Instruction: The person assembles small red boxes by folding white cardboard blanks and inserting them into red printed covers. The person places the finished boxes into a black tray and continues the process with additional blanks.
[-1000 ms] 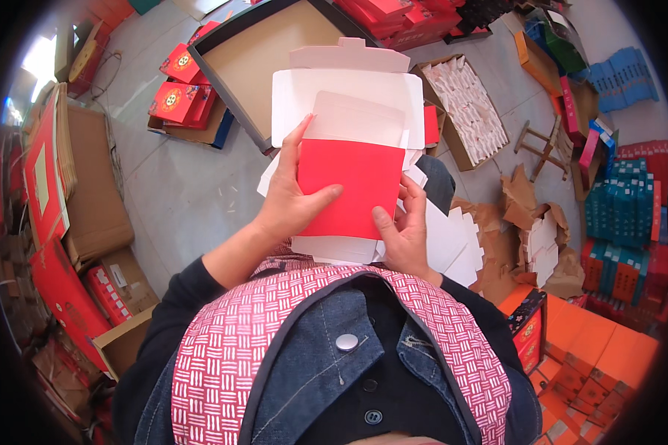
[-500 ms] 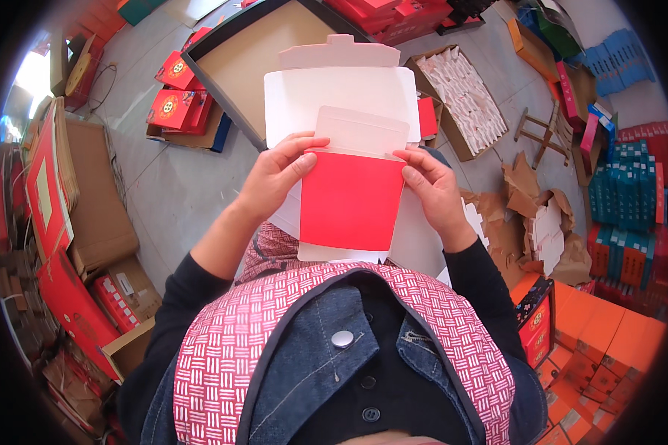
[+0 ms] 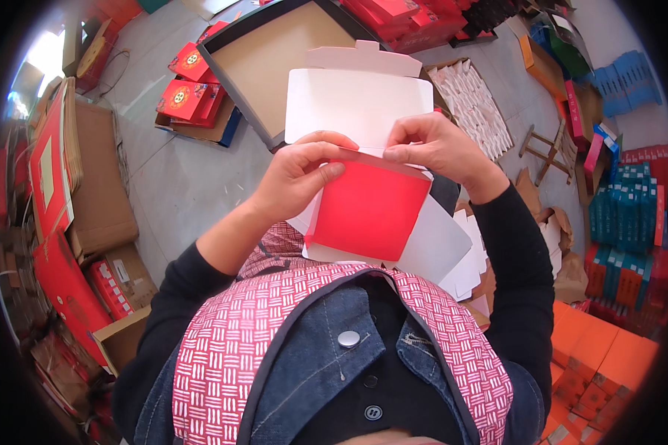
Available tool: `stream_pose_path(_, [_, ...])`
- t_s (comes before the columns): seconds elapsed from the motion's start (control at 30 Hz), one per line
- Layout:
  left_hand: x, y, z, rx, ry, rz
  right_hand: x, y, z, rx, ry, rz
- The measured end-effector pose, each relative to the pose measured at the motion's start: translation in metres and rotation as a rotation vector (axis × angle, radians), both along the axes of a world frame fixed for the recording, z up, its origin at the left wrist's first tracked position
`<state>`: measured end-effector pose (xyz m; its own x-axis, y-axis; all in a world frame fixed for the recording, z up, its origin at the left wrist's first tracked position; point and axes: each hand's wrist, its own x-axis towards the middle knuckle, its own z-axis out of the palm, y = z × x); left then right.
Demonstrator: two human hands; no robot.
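A partly folded cardboard carton (image 3: 371, 215) lies across my lap, its near panel red. Beyond it spreads the carton's white inner panel (image 3: 360, 104), with a tabbed flap along the far edge. My left hand (image 3: 308, 167) is closed on the far left corner of the red panel, thumb lying on the red face. At the middle of that far edge, my right hand (image 3: 430, 148) pinches the folded strip between thumb and fingers. A grey-white flat cardboard sheet (image 3: 438, 241) lies beneath, to the right.
Past the carton stands a shallow dark-rimmed tray (image 3: 274, 59). Red boxes (image 3: 189, 100) are stacked left of it, and a box of white folded pieces (image 3: 473, 104) sits to its right. Orange boxes (image 3: 597, 348) crowd the near right. Cardboard and red sheets (image 3: 56, 170) lean at left.
My right hand has moved from the far right corner to the middle of the edge. The pale flap that stuck out there is now folded up along the edge. The carton has turned slightly.
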<state>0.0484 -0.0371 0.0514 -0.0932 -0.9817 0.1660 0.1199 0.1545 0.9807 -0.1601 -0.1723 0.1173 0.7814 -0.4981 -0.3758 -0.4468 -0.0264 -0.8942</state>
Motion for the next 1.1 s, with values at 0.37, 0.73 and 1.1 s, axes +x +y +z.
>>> stream_pose_path(0.37, [0.000, 0.007, -0.008, 0.004, 0.184, 0.024, 0.023, 0.015, -0.004, -0.155, 0.003, 0.065])
stream_pose_path(0.73, [0.001, 0.008, -0.012, 0.009, 0.129, 0.016, 0.022, 0.032, 0.000, -0.605, -0.114, 0.219])
stream_pose_path(1.1, [0.002, 0.004, -0.012, 0.001, 0.075, 0.049, -0.033, 0.015, -0.024, 0.095, -0.116, -0.171])
